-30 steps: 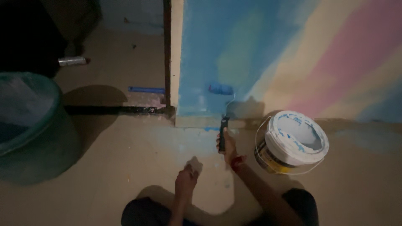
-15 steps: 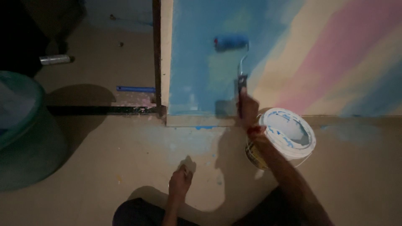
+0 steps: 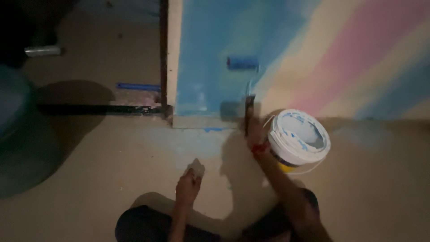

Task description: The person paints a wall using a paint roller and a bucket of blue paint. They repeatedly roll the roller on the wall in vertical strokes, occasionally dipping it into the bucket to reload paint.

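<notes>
Paint roller (image 3: 242, 62) pressed flat against the blue patch of the wall (image 3: 210, 54), just above the pale skirting (image 3: 204, 121). Gripped by the right hand (image 3: 254, 132), fist closed round the dark handle. Best kept square to the wall, with even pressure and slow strokes to avoid drips. Left hand (image 3: 188, 186) down on the floor (image 3: 112, 152), closed over a crumpled pale rag (image 3: 195, 168). White round paint bucket (image 3: 299, 139) just beside the right wrist, rim smeared blue. Floor matte, dusty tan.
</notes>
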### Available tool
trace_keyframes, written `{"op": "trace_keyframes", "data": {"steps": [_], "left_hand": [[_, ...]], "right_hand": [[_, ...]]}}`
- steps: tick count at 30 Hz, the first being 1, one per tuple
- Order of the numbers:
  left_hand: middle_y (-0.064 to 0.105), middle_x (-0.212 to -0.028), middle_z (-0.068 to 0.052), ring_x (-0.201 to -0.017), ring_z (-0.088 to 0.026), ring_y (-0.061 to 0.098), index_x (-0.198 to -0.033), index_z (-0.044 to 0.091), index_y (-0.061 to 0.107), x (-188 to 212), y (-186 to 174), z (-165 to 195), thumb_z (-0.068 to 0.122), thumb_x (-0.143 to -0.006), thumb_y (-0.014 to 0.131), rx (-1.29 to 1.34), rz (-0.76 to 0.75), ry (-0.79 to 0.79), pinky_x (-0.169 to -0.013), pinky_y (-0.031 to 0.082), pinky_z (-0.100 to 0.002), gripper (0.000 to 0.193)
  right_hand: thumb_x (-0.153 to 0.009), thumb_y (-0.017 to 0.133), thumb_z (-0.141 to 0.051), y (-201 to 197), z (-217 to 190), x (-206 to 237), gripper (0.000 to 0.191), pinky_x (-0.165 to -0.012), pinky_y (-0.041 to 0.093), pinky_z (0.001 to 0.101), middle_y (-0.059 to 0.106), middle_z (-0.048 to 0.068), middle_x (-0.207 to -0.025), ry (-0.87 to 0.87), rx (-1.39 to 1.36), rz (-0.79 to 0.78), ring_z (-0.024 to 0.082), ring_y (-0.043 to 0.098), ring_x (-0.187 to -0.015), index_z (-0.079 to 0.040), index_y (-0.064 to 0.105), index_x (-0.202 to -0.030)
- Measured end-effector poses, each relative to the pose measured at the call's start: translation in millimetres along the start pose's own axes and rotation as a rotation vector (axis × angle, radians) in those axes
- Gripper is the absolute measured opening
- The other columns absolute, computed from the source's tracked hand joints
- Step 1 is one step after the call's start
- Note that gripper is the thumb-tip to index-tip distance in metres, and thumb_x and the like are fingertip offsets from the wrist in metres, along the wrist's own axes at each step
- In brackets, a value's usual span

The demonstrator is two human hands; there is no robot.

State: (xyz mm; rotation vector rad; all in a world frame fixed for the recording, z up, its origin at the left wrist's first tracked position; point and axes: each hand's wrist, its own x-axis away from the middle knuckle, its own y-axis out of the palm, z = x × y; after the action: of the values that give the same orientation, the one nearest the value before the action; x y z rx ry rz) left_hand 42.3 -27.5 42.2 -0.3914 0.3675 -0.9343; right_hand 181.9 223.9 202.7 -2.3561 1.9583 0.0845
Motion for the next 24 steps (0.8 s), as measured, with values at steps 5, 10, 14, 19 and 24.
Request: {"op": "trace_keyframes", "data": {"steps": [5,10,14,19,24], "left_hand": [[0.075,-0.091,-0.021,-0.081,-0.035,0.074,-0.135,-0.004,0.057,2,4,-9,0.027,-0.093,0.066,-0.084,-0.109,-0.118,-0.074,0.059,-0.044,0.053],[0.075,-0.091,-0.020,-0.079,-0.034,0.074,-0.128,-0.002,0.062,1,6,-10,0.027,-0.092,0.066,-0.087,0.007,-0.036,-0.071,0.059,-0.044,0.046],[0.077,-0.091,-0.017,-0.081,-0.030,0.076,-0.121,-0.001,0.067,-6,9,-14,0.032,-0.099,0.062,-0.148,-0.173,-0.189,-0.076,0.060,-0.042,0.040],[0.076,-0.095,-0.018,-0.084,-0.031,0.075,-0.137,-0.003,0.056,-6,17,-25,0.029,-0.094,0.066,-0.168,-0.152,-0.127,-0.078,0.060,-0.042,0.054],[0.073,-0.098,-0.019,-0.081,-0.030,0.075,-0.125,-0.004,0.060,-3,13,-18,0.029,-0.095,0.066,-0.153,-0.103,-0.141,-0.075,0.059,-0.042,0.045]], "right_hand": [[-0.100,0.063,-0.058,4,114,40,0.059,-0.039,0.030,0.0318,0.045,-0.003,-0.054,0.117,0.016,0.093,0.013,0.037,-0.042,-0.010,0.054,-0.067],[-0.099,0.053,-0.060,4,144,44,0.061,-0.040,0.035,0.0318,0.051,-0.001,-0.051,-0.023,0.276,0.130,0.011,0.048,-0.042,-0.010,0.063,-0.065],[-0.103,0.043,-0.063,0,106,13,0.063,-0.040,0.037,0.0313,0.052,-0.001,-0.053,-0.165,0.279,0.125,0.011,0.050,-0.043,-0.013,0.063,-0.070],[-0.106,0.039,-0.065,11,-6,-50,0.066,-0.039,0.037,0.0317,0.051,0.000,-0.055,-0.332,0.229,0.106,0.012,0.048,-0.042,-0.012,0.059,-0.072],[-0.102,0.046,-0.061,12,-70,-68,0.059,-0.036,0.038,0.0292,0.054,-0.003,-0.054,-0.204,0.006,0.040,0.010,0.049,-0.041,-0.014,0.061,-0.069]]}}
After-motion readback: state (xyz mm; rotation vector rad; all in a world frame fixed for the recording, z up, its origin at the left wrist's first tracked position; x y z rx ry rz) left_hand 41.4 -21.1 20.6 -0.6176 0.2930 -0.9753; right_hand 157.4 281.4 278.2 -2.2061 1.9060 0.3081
